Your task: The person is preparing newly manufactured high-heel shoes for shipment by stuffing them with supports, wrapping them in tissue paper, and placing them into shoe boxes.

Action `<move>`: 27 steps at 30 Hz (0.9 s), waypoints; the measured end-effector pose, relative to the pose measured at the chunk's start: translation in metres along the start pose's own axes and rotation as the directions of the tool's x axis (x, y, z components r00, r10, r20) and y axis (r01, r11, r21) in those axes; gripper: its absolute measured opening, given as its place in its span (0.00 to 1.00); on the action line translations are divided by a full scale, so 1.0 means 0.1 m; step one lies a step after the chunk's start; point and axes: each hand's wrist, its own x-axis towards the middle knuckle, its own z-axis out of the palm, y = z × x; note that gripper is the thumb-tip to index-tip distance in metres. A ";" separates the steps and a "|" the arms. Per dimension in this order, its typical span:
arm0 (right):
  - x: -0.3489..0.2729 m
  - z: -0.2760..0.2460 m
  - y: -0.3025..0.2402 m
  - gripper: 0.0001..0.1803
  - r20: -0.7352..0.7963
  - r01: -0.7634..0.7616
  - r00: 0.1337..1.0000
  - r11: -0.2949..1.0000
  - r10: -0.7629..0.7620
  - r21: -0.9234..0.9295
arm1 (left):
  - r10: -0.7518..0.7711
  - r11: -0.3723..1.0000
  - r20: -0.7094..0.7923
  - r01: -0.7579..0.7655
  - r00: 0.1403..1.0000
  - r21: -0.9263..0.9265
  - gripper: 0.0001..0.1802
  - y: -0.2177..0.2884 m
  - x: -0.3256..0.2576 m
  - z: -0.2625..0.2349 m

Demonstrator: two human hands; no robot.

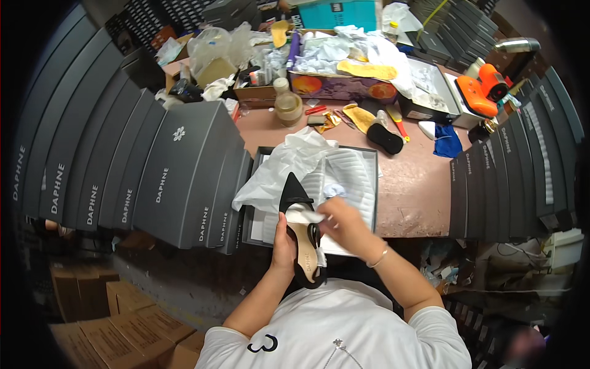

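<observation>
My left hand is wrapped around the side of a black pointed-toe slingback shoe, its beige insole facing up and its toe pointing away from me. White tissue paper sticks out of the toe opening. At that opening my right hand, slightly blurred, pinches the paper's edge with closed fingers. Beneath the shoe lies an open grey shoebox. A crumpled white tissue sheet spills over its left side, and white ribbed padding lies inside it.
Stacked grey shoeboxes wall in the left side, with more grey boxes on the right. Behind are a jar, a black shoe brush, a blue cloth, a paper-filled carton and an orange device. Brown cartons stand lower left.
</observation>
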 end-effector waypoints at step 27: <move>0.01 0.29 0.16 0.26 -0.094 0.177 0.974 0.952 -0.206 -0.250 | 0.152 0.956 -0.072 -0.128 0.986 0.264 0.28 -0.30 0.02 0.01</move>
